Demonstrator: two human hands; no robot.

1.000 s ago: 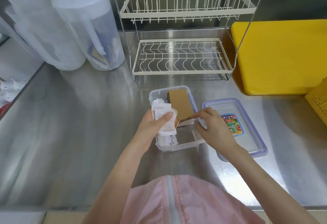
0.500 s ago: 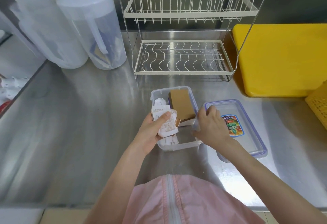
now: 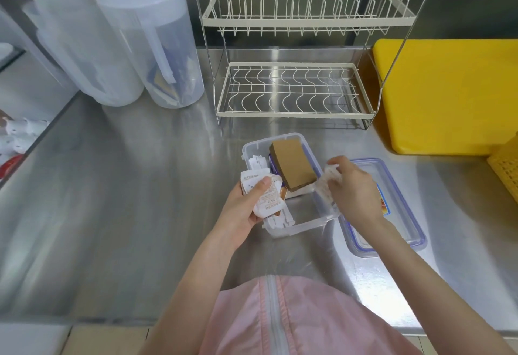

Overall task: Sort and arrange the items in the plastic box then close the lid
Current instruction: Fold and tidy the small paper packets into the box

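Here the left hand [image 3: 246, 208] grips white packets [image 3: 262, 194] over the plastic box [image 3: 294, 227]. The right hand [image 3: 353, 189] pinches a blurred clear wrapper [image 3: 326, 183], left of the lid [image 3: 406, 214].

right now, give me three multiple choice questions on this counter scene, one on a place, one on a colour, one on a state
1. Where does the clear plastic lid with the blue rim lie?
A. on the steel counter, right of the clear plastic box
B. on the wire dish rack
C. clipped on the box

2. What colour is the big flat board at the back right?
A. green
B. yellow
C. white

3. What is the left hand doing?
A. lying flat and empty on the counter
B. holding a bundle of white paper slips
C. lifting the lid

Answers:
1. A, the lid rests flat on the counter beside the box, partly under the right hand.
2. B, the board is plain yellow.
3. B, the thumb presses the printed slips over the open box.
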